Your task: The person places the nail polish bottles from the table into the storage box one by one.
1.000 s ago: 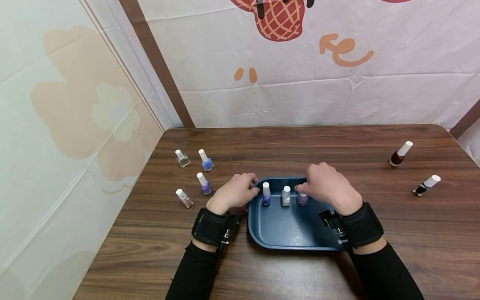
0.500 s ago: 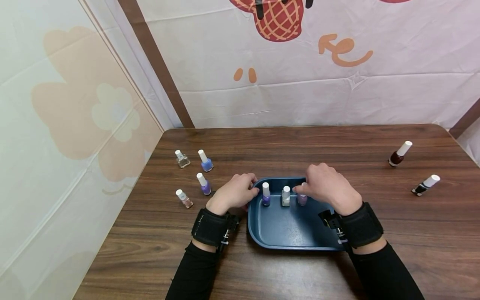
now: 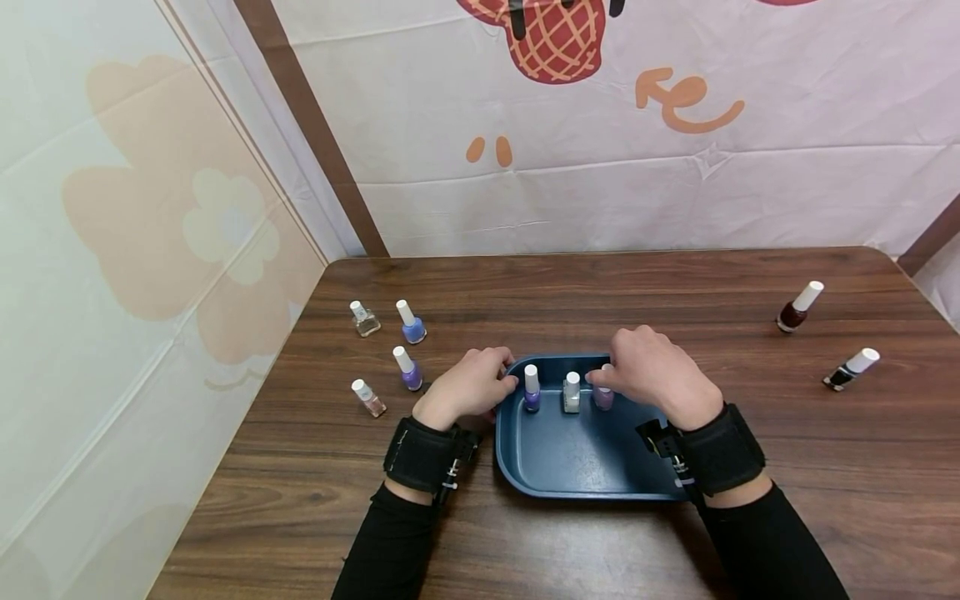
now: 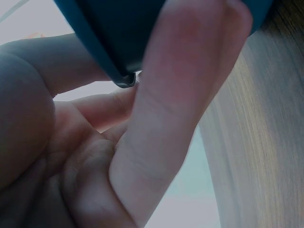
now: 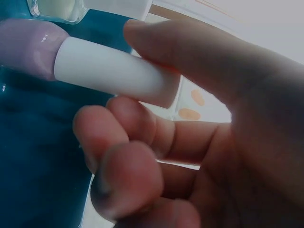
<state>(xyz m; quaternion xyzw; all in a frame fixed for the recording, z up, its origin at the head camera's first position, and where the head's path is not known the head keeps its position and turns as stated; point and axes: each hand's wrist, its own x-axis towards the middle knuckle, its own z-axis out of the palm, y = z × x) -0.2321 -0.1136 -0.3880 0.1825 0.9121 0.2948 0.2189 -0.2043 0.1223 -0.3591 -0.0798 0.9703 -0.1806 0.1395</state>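
My left hand [image 3: 467,385] grips the left rim of a blue tray [image 3: 588,462]; the left wrist view shows the tray's edge [image 4: 124,80] between thumb and fingers. Inside the tray, my right hand [image 3: 660,375] pinches a mauve nail polish bottle [image 3: 603,399] by its white cap [image 5: 114,71]. That bottle stands in the back row, its cap mostly covered by the hand in the head view. To its left stand a pale nail polish bottle [image 3: 572,400] and a purple nail polish bottle [image 3: 532,398], both upright and white-capped.
Left of the tray on the wooden table [image 3: 300,517] stand a clear bottle [image 3: 367,322], a blue bottle [image 3: 414,330], a violet bottle [image 3: 412,377] and a pinkish bottle [image 3: 373,405]. A dark red bottle [image 3: 792,317] and a black bottle [image 3: 840,378] are far right.
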